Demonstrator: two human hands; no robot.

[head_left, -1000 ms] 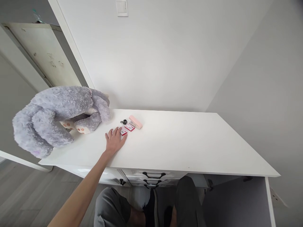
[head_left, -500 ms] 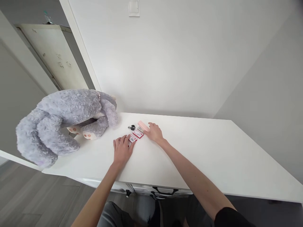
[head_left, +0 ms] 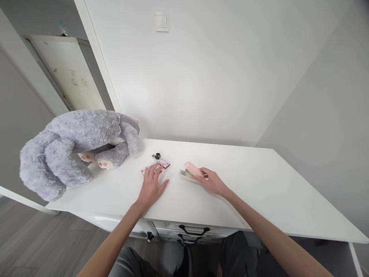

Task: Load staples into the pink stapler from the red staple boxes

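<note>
My right hand [head_left: 212,181] is closed round the back end of a pink stapler [head_left: 193,168], whose jaws point left and look parted. Fingers spread, my left hand [head_left: 150,189] lies over small red-and-white boxes, touching them with its fingertips. One small box [head_left: 164,163] shows to the right of those fingers; another small box [head_left: 143,172] peeks out at their left, partly covered. Just behind the boxes sits a small black and silver item [head_left: 156,156], too small to name surely.
A large grey plush toy [head_left: 83,127] slumps over the left end of the white cabinet top [head_left: 245,184]. Drawers with black handles [head_left: 193,231] are below the front edge, near my knees. A wall with a light switch [head_left: 162,22] rises behind.
My right hand came into view, took hold of the stapler and drew it right, away from the boxes. My left hand stays at the boxes, which have shifted and spread apart.
</note>
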